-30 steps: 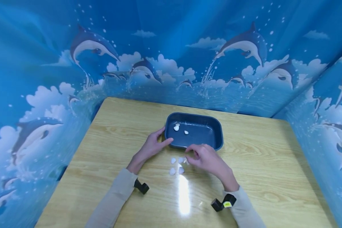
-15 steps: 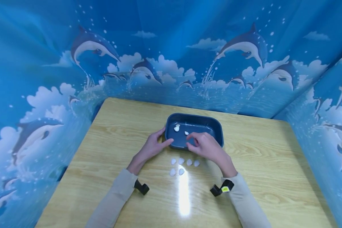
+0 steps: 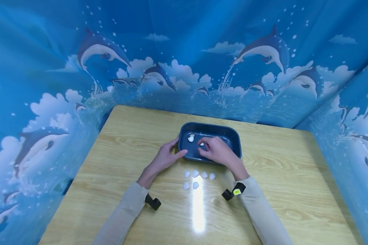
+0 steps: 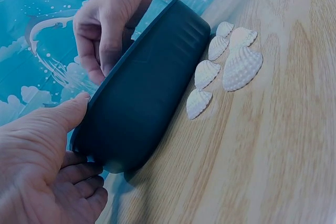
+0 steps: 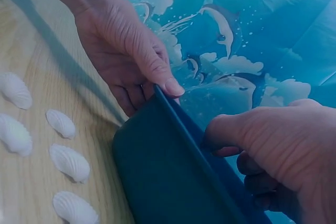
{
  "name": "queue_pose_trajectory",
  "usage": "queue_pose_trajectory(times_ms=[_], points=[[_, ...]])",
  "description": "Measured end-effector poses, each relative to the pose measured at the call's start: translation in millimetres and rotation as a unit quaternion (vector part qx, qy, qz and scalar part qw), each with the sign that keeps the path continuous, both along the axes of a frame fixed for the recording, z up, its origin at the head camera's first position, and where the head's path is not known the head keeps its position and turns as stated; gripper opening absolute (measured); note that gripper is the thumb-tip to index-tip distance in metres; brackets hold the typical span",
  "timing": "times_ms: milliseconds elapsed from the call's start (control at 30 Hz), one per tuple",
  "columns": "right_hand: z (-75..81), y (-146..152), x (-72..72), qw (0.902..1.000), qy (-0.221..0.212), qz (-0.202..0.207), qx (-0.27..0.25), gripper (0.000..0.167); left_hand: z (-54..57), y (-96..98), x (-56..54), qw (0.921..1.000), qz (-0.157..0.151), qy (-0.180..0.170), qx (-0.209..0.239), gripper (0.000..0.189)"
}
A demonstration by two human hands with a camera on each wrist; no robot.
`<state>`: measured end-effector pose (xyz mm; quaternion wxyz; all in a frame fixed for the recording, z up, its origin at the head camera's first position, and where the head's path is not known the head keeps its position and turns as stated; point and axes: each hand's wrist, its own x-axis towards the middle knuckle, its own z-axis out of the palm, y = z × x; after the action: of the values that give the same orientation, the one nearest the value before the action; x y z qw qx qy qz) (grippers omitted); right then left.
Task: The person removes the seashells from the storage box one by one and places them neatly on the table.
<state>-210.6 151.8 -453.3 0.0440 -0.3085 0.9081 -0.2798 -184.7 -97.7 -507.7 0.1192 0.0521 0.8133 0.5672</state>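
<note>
A dark blue rectangular tub [image 3: 208, 124] stands on the table. My left hand [image 3: 166, 154] grips its left end, thumb at the rim and fingers against the outer wall, as the left wrist view also shows. My right hand [image 3: 219, 149] reaches inside, thumb and index finger parted on either side of a small white seashell [image 3: 202, 144]. In the right wrist view its fingertips are hidden behind the tub wall. Further left in the tub lie a white seashell [image 3: 191, 139] and a smaller pale piece behind it. Several ribbed white seashells [image 4: 242, 69] lie in two rows before the tub.
The light wood table [image 3: 134, 129] backs onto a blue dolphin-print curtain [image 3: 177, 41], which also runs along both sides. A bright light reflection [image 3: 198, 207] lies on the tabletop between my forearms.
My right hand has left a seashell at the right end of the back row and moved forward into the tub, to another seashell. My left hand has stayed on the tub.
</note>
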Motion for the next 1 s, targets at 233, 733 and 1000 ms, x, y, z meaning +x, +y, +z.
queue_pose_trajectory(times_ms=[233, 733, 1000], points=[[-6.7, -7, -12.9, 0.9997, -0.024, 0.004, 0.002, 0.025, -0.6, -0.1, 0.4, 0.9999, -0.005, 0.012, 0.002, 0.079], [-20.2, -21, -43.2, 0.9982, -0.043, -0.013, 0.04, 0.031, -4.6, -0.8, -1.2, 0.9997, -0.01, 0.019, 0.015, 0.077], [-25.8, -29, -53.6, 0.9963, -0.047, -0.02, 0.069, 0.031, -3.8, -1.2, -1.1, 0.9995, -0.012, 0.024, 0.019, 0.077]])
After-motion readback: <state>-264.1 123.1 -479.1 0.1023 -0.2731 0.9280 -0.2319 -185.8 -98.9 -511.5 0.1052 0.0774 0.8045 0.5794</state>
